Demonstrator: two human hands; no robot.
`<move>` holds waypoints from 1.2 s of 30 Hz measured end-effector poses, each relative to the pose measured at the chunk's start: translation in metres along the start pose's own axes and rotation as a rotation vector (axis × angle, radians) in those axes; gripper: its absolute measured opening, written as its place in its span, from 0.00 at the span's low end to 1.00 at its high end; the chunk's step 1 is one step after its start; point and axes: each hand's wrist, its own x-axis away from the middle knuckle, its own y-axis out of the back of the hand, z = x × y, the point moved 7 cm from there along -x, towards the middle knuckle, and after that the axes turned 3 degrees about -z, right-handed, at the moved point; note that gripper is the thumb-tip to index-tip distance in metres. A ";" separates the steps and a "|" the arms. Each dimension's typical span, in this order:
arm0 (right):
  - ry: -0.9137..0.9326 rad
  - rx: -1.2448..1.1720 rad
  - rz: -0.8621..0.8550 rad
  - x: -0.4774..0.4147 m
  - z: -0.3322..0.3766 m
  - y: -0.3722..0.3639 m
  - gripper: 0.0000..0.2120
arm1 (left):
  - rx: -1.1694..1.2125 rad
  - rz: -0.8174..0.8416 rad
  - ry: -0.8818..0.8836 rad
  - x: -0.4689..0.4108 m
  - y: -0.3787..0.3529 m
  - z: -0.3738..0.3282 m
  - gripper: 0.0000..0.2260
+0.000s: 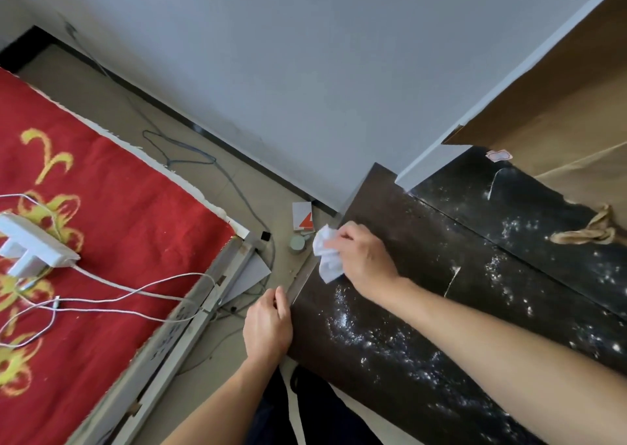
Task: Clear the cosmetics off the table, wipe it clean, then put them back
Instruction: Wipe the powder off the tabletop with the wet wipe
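Note:
The dark brown table (424, 275) has no cosmetics on it and shows white dust specks across its top. My right hand (363, 261) presses a crumpled white tissue (327, 256) onto the table near its left corner. My left hand (268, 326) rests at the table's left edge, fingers curled against the rim, with nothing seen in it. On the floor left of the table stand a white and red box (303, 220) and a small pale green jar (297, 243).
A bed with a red and gold cover (101, 224) lies at the left, carrying a white power strip (34, 244) and white cables. Grey cables trail on the floor by the wall. Brown paper (559, 112) and a crumpled scrap (587, 232) sit at the table's right.

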 end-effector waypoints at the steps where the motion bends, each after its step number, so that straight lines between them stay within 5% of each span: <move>1: 0.083 -0.035 0.081 0.013 0.008 -0.010 0.09 | -0.001 0.001 0.002 0.001 0.000 0.000 0.19; 4: 0.008 -0.034 -0.110 -0.018 -0.018 0.018 0.16 | -0.004 0.000 0.004 0.001 0.002 -0.001 0.19; 6: -0.239 0.015 -0.276 -0.046 -0.061 0.046 0.11 | -0.002 -0.005 -0.007 0.001 0.002 -0.002 0.19; 8: -0.242 0.121 -0.304 -0.047 -0.069 0.047 0.10 | -0.005 -0.014 -0.018 0.001 0.002 -0.002 0.19; 16: 0.115 -0.087 0.068 0.057 0.003 -0.012 0.14 | -0.018 0.018 -0.017 0.001 -0.001 0.000 0.20; 20: -0.256 0.037 -0.187 0.002 -0.059 0.041 0.15 | 0.010 0.032 -0.025 0.000 -0.001 -0.002 0.22; 23: -0.349 0.180 -0.211 -0.004 -0.063 0.036 0.17 | 0.012 0.069 -0.029 -0.002 -0.005 0.001 0.23; 30: -0.099 0.042 -0.106 0.101 0.047 -0.046 0.12 | 0.139 0.429 -0.032 -0.013 -0.007 0.023 0.09; 34: -0.053 -0.078 0.146 0.138 0.084 -0.058 0.12 | 0.161 0.675 -0.104 -0.009 0.003 0.028 0.20; 36: -0.153 -0.083 0.080 0.119 0.075 -0.035 0.14 | 0.187 0.746 -0.124 -0.008 0.005 0.028 0.24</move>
